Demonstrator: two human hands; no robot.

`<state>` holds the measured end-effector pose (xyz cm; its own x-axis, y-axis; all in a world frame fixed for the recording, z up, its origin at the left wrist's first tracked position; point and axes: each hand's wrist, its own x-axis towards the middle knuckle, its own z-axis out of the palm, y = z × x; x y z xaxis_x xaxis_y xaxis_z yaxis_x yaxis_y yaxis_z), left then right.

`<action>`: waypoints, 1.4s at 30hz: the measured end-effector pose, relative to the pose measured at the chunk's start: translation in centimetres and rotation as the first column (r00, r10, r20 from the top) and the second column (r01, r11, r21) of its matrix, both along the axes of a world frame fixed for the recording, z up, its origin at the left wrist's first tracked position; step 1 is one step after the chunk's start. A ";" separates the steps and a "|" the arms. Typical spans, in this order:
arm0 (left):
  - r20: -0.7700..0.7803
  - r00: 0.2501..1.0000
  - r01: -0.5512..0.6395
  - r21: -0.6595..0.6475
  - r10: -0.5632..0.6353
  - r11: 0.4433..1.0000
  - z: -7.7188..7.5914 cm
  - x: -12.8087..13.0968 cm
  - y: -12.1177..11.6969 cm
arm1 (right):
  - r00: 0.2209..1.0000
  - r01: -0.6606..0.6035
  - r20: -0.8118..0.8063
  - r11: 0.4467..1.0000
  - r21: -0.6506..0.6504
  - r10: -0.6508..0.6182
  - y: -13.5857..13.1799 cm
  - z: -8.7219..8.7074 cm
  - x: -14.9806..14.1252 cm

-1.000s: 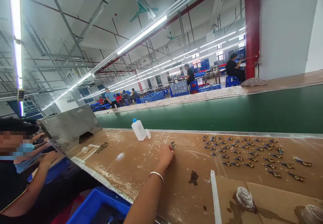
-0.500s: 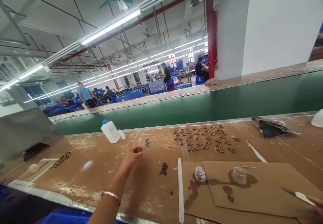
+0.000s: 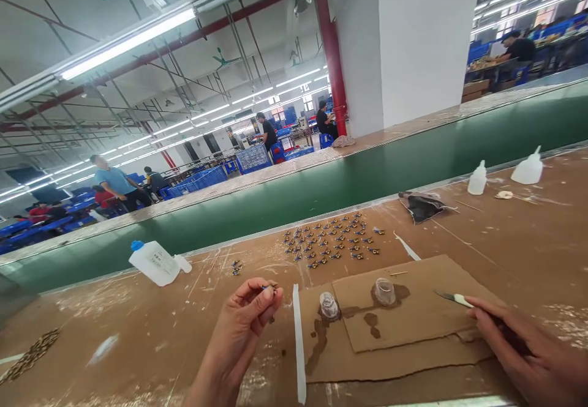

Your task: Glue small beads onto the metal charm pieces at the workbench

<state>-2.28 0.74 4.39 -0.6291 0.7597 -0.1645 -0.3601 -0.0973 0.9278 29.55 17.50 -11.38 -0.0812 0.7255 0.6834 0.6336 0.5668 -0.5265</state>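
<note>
My left hand is raised over the bench, with a small blue and gold metal piece pinched between thumb and fingertips. A thin-bladed knife with a white handle is gripped in my right hand, its blade pointing left above the cardboard. Two small clear plastic cups stand on the cardboard among dark wet stains. Beyond my left hand lie a few similar blue and gold pieces. Many more pieces are spread in rows behind the cardboard. My left hand largely hides a brown cluster.
A white bottle with a blue cap stands at the left rear. Brown pieces are heaped at far left. A dark cloth and two squeeze bottles are at the right rear. Behind the bench runs a green belt; people work beyond.
My left hand has moved from the few blue and gold pieces toward the cardboard with one piece in it. More of my right hand and knife shows as the view has turned right.
</note>
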 end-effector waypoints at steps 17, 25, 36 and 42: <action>-0.010 0.965 0.259 -0.126 -0.262 0.958 0.3 7.1 5.7 | 0.998 -0.051 -0.027 0.986 0.161 0.056 -0.9 2.9 -0.6; -0.055 0.962 0.253 -0.176 -0.267 0.951 0.1 8.7 6.9 | 0.995 -0.057 -0.077 0.986 0.158 0.070 -0.9 3.1 -0.8; -0.167 0.961 0.179 -0.225 -0.219 0.958 0.1 9.6 8.3 | 0.989 -0.080 -0.109 0.976 0.204 0.104 -0.8 3.5 -0.9; -0.206 0.951 0.172 -0.272 -0.232 0.947 -0.3 9.6 8.8 | 0.986 -0.080 -0.123 0.972 0.223 0.110 -0.7 3.6 -0.8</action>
